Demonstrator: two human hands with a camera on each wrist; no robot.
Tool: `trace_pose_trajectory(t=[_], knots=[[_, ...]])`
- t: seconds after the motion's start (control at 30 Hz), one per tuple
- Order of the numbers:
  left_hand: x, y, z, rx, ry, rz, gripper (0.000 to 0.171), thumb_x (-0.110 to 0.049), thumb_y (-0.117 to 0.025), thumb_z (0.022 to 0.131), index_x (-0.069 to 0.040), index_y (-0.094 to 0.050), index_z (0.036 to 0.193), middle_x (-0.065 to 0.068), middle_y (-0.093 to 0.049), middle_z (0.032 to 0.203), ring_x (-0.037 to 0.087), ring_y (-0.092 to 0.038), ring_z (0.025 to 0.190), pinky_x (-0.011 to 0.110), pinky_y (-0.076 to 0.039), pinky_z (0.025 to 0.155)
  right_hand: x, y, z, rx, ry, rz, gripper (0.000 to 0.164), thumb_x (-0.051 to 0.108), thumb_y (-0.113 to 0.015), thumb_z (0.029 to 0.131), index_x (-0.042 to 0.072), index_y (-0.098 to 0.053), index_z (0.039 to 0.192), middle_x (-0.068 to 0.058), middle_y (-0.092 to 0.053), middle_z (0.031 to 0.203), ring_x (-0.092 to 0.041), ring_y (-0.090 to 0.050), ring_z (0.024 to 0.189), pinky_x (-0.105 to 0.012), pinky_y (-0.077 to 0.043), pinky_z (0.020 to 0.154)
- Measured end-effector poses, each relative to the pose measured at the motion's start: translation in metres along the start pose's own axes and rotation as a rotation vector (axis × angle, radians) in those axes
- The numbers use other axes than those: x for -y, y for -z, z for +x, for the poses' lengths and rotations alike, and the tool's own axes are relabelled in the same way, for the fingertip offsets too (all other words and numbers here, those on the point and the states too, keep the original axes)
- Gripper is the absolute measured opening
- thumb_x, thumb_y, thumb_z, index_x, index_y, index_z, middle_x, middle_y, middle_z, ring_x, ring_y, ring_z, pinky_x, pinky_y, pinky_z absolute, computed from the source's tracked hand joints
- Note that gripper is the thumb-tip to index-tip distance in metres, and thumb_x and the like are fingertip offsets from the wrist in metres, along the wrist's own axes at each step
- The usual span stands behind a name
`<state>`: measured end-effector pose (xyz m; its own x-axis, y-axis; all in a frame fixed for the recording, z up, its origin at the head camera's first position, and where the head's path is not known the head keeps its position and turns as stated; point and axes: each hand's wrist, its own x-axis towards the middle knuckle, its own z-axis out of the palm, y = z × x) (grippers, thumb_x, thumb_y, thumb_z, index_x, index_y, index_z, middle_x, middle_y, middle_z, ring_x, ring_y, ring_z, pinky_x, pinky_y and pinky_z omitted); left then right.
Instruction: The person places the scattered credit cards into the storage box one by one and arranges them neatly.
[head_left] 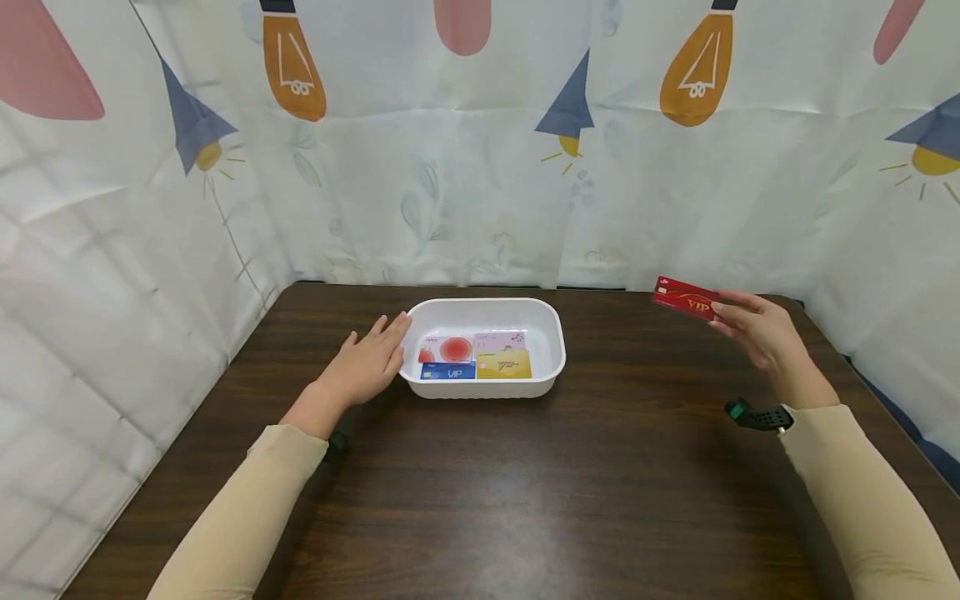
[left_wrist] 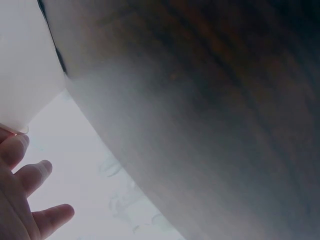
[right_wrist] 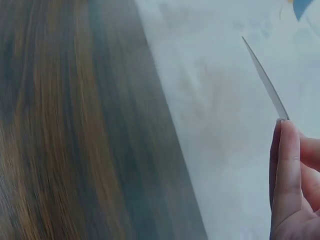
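Observation:
A red VIP card (head_left: pixel 681 297) is pinched between the thumb and fingers of my right hand (head_left: pixel 763 333), held up over the right side of the table. In the right wrist view the card (right_wrist: pixel 267 82) appears nearly edge-on. My left hand (head_left: pixel 363 362) touches the left rim of a white plastic basin (head_left: pixel 557 350) with its fingers extended. Inside the basin lie a white card with a red circle (head_left: pixel 456 349), a pale pink card (head_left: pixel 501 341), a blue VIP card (head_left: pixel 447 372) and a gold card (head_left: pixel 504 365).
The dark wooden table (head_left: pixel 480 492) spans the space beneath both arms. A white curtain (head_left: pixel 480 200) printed with lamps and bulbs hangs along its back edge and both sides. A black strap (head_left: pixel 757 416) sits at the right wrist.

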<state>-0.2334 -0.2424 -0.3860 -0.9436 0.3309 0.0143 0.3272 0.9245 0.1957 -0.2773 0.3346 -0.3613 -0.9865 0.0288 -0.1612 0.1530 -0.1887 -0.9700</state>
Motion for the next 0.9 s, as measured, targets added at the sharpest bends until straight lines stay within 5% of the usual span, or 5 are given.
trace_pose_trajectory(t=[0.27, 0.5, 0.7, 0.9], knots=[[0.001, 0.000, 0.001, 0.000, -0.007, 0.003, 0.062, -0.027, -0.037, 0.110, -0.006, -0.018, 0.164, 0.014, -0.021, 0.168, 0.041, -0.017, 0.154, 0.074, -0.015, 0.114, 0.002, -0.024, -0.005, 0.082, 0.003, 0.032, 0.017, 0.011, -0.069, 0.098, 0.021, -0.068, 0.112, -0.020, -0.011, 0.160, -0.007, -0.068, 0.086, -0.022, -0.059, 0.077], [0.001, -0.001, 0.001, 0.002, -0.005, 0.002, 0.062, -0.027, -0.037, 0.110, -0.006, -0.017, 0.164, 0.014, -0.021, 0.168, 0.040, -0.017, 0.154, 0.074, -0.015, 0.114, 0.002, -0.045, -0.010, 0.134, 0.010, -0.006, 0.019, 0.012, -0.069, 0.098, 0.020, -0.067, 0.115, -0.014, -0.025, 0.151, -0.007, -0.066, 0.086, -0.022, -0.059, 0.078], [0.001, -0.001, 0.001, 0.003, -0.002, 0.004, 0.062, -0.028, -0.036, 0.110, -0.006, -0.017, 0.164, 0.014, -0.021, 0.168, 0.040, -0.017, 0.154, 0.074, -0.015, 0.114, 0.001, -0.066, -0.014, 0.186, -0.010, -0.047, 0.033, 0.013, -0.066, 0.100, 0.012, -0.055, 0.131, -0.013, -0.024, 0.153, -0.008, -0.065, 0.089, -0.021, -0.058, 0.081], [0.002, -0.002, 0.002, 0.003, -0.003, 0.009, 0.062, -0.028, -0.036, 0.110, -0.006, -0.017, 0.164, 0.014, -0.022, 0.168, 0.040, -0.017, 0.154, 0.074, -0.015, 0.114, -0.005, -0.086, -0.014, 0.246, -0.002, -0.051, 0.017, 0.009, -0.064, 0.102, 0.018, -0.066, 0.116, -0.007, -0.047, 0.131, -0.012, -0.066, 0.092, -0.022, -0.058, 0.079]])
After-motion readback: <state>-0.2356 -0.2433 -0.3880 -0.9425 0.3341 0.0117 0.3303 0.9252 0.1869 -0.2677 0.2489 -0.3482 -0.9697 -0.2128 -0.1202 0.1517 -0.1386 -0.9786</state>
